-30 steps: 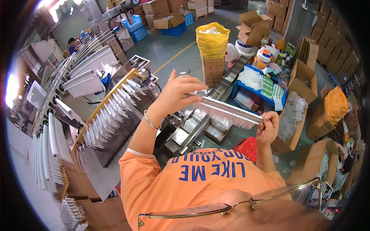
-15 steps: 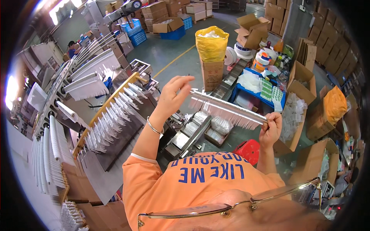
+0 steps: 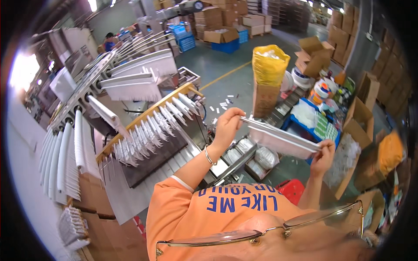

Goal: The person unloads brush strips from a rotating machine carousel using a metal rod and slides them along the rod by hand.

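Observation:
In front of my chest I hold up a thin rod (image 3: 266, 126) with a dense row of thin, whitish strips (image 3: 285, 140) hanging from it. My left hand (image 3: 228, 127) pinches its far left end. My right hand (image 3: 323, 157) is closed round the other end, which sits lower and nearer to me. The strips are smeared by motion. Left of my left arm, a wooden rack (image 3: 146, 117) carries several rods loaded with similar white strips (image 3: 152, 132).
At the left, a machine rail (image 3: 82, 98) bears several outward-pointing rods with white strips. Ahead stands a carton with a yellow bag (image 3: 271, 65). A blue crate (image 3: 305, 115) and open cartons (image 3: 359, 119) line the right. A red stool (image 3: 291, 191) is close by.
My left hand, spread beside the rod's end before, is now closed on it. Both hands and the rod sit further right and lower in view. The view has turned left.

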